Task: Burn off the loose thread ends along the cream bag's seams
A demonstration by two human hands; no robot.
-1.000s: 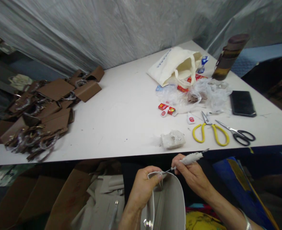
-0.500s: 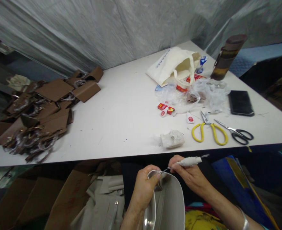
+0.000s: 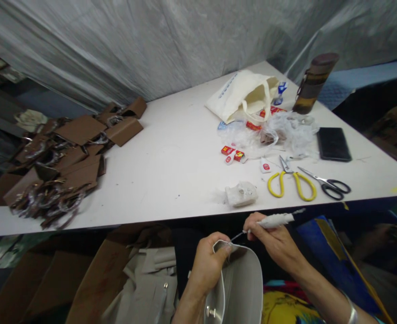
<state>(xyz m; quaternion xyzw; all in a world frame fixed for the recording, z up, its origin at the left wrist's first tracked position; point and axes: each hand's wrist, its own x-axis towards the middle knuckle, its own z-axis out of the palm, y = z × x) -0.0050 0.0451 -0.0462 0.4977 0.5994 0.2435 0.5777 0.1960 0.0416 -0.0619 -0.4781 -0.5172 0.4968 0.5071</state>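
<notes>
At the lower middle, my left hand (image 3: 209, 261) pinches the top edge of a light grey handbag (image 3: 242, 279), whose open mouth faces up and which has a metal clasp low on its front. My right hand (image 3: 271, 240) is closed around what looks like an awl (image 3: 276, 220), with a whitish wrapped handle and a thin blurred tip pointing right. A thin thread (image 3: 238, 236) runs from my right fingertips to the bag edge by my left thumb. Just beyond my hands, a whitish wrapped block (image 3: 241, 194) lies near the table edge.
On the white table (image 3: 164, 166) lie yellow-handled scissors (image 3: 292, 180), black-handled scissors (image 3: 327, 183), a black phone (image 3: 334, 144), clear plastic bags and a cream tote (image 3: 241, 96). A bottle (image 3: 315, 83) stands behind. Brown bags (image 3: 80, 130) are heaped left; a cardboard box (image 3: 93, 274) holds grey pieces.
My right hand has moved slightly up and right with the awl, and a longer stretch of thread shows. My left hand still pinches the bag edge. The view has shifted a little.
</notes>
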